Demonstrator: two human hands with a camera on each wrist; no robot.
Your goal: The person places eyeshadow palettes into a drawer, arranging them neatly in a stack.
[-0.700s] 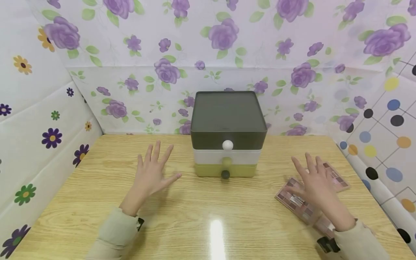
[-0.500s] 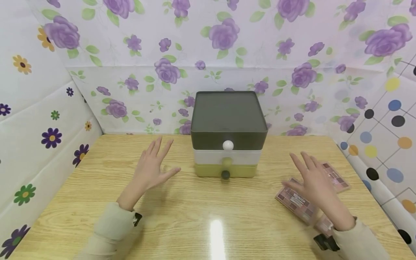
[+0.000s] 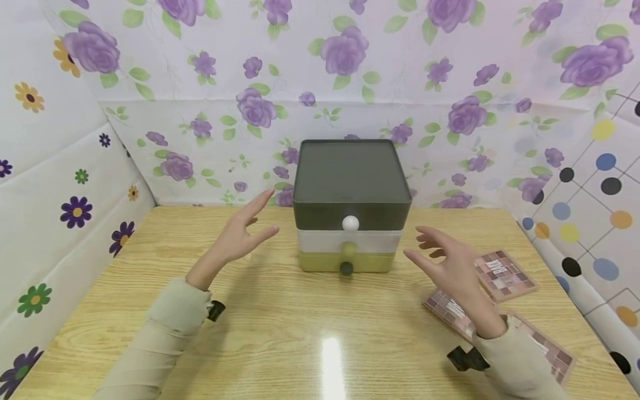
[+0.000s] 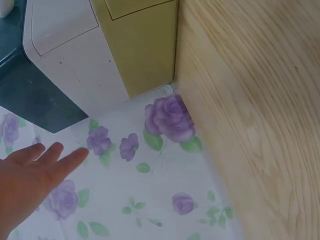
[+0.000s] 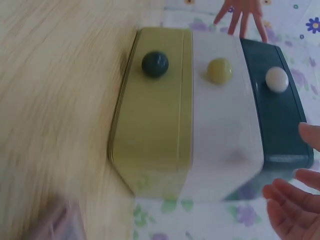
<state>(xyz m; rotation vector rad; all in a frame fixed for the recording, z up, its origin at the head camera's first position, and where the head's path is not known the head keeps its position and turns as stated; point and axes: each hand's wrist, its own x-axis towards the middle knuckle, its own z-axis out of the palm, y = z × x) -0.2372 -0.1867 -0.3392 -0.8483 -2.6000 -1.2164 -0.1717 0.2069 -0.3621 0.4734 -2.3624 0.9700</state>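
Observation:
A three-tier drawer box (image 3: 352, 172) stands at the back of the table, dark green on top, white in the middle, olive at the bottom. Each drawer has a round knob, the top one a white knob (image 3: 350, 223). To the box's left my left hand (image 3: 237, 233) hovers in the air with extended fingers, touching nothing. On the other side my right hand (image 3: 450, 266) is raised with fingers loosely bent and holds nothing. In the right wrist view the drawer box (image 5: 155, 115) shows its drawer fronts, all pushed in.
Several eyeshadow palettes lie on the right of the table, one palette (image 3: 505, 275) beyond my right hand and another palette (image 3: 547, 347) partly under the sleeve. A flowered cloth (image 3: 200, 66) hangs behind the wooden table (image 3: 280, 333).
Both hands have turned palms inward. The right hand has moved left toward the box, uncovering more of the palettes. The left hand has moved slightly closer; the box stays put.

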